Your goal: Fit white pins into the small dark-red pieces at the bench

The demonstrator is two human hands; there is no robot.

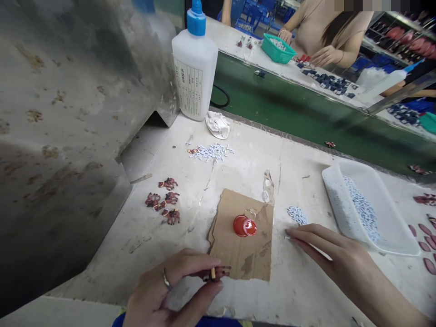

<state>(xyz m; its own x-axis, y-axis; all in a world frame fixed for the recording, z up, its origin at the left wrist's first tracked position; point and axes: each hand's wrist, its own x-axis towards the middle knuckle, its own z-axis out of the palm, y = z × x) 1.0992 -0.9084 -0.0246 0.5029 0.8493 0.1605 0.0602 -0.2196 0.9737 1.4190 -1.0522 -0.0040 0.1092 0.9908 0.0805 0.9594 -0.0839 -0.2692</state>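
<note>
My left hand [177,281] pinches a small brown figurine [220,272] with a yellowish band, just over the front left edge of a cardboard piece [225,245]. On the cardboard sits a small red cup [240,225] with a glossy surface. To its right, my right hand [327,250] has thumb and fingertips closed on a small white piece [288,237], mostly covered by the fingers. Just beyond those fingertips lies a little heap of pale blue-white pieces [297,214]. Several similar brown figurines [170,198] lie on the table at the left.
A white glue bottle [194,68] with a blue cap stands at the back beside a crumpled white cloth [218,125]. More pale pieces [211,152] are spread before it. A white tray [388,213] stands at right, a metal housing [68,113] at left. Across the divider, a person [327,36] works.
</note>
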